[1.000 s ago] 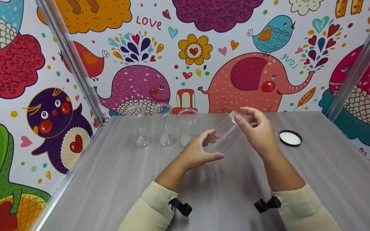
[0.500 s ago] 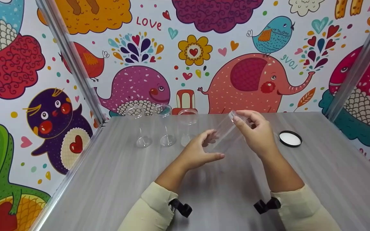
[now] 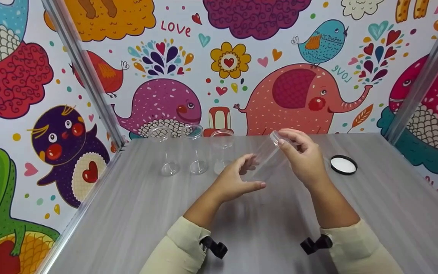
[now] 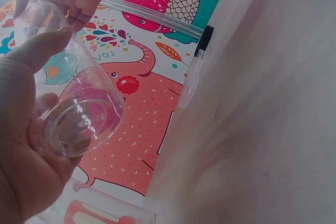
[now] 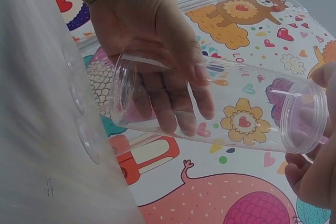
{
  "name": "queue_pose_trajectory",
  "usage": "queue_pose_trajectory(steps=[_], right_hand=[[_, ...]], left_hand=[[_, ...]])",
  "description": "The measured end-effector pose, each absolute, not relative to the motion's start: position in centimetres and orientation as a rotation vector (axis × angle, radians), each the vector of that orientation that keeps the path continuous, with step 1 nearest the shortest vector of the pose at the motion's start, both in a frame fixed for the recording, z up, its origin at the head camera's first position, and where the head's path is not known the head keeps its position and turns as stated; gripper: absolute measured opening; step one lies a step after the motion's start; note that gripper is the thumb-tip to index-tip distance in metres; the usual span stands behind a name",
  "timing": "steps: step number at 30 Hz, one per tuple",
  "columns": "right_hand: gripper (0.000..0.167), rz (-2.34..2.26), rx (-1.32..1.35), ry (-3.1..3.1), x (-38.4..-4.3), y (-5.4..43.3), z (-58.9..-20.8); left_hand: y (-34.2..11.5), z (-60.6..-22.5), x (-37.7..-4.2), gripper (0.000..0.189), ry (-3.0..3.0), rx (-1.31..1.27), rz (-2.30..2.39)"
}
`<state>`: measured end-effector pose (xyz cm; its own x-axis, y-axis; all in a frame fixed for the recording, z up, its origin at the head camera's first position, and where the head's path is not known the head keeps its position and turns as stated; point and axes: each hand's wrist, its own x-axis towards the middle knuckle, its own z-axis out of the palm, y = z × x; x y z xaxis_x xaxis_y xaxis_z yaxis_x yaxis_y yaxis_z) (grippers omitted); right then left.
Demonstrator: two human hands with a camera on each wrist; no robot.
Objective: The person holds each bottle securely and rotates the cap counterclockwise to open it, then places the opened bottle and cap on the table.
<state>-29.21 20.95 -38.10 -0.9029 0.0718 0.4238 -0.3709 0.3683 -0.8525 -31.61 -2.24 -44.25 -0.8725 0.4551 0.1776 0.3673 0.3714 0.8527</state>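
Observation:
Both hands hold a clear plastic jar [image 3: 266,154] above the grey table, tilted with its mouth up and to the right. My left hand [image 3: 238,177] grips the lower body, thumb on one side and fingers on the other. In the right wrist view, the fingers of the left hand [image 5: 168,93] show through the clear wall. My right hand [image 3: 305,158] pinches the threaded rim between thumb and fingers. The left wrist view shows the round base of the jar [image 4: 81,124] close up. Nothing is visible inside it.
Three similar clear jars, the left jar [image 3: 170,168], the middle jar [image 3: 198,166] and the right jar [image 3: 222,142], stand upright at the back left. A black-rimmed lid with a white inside [image 3: 343,164] lies right of the hands. A patterned wall [image 3: 158,102] closes off the back.
The right hand's upper fingers have come down slightly at the rim, and the jar's mouth has shifted a little. The left hand, the standing jars and the lid have stayed in place.

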Motion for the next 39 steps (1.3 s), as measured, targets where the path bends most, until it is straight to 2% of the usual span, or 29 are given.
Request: queue_pose_trajectory(steps=[14,21,34,39], right_hand=[[0.034,1.643,0.345,-2.148,-29.37,20.92,-38.51],[0.033,1.666,0.361,-2.132,-29.33,20.87,-38.53],[0.036,1.682,0.411,-2.099,-29.30,20.66,-38.66],[0.044,1.589,0.349,-2.109,-29.41,20.72,-38.74]], left_hand=[[-2.18,-44.50,-31.72,0.091,2.512,0.764,1.574],[-2.24,-44.39,-31.68,0.095,2.528,0.763,1.557],[-2.22,-44.39,-31.54,0.094,2.539,0.716,1.552],[-2.24,-44.37,-31.58,0.093,2.530,0.708,1.567]])
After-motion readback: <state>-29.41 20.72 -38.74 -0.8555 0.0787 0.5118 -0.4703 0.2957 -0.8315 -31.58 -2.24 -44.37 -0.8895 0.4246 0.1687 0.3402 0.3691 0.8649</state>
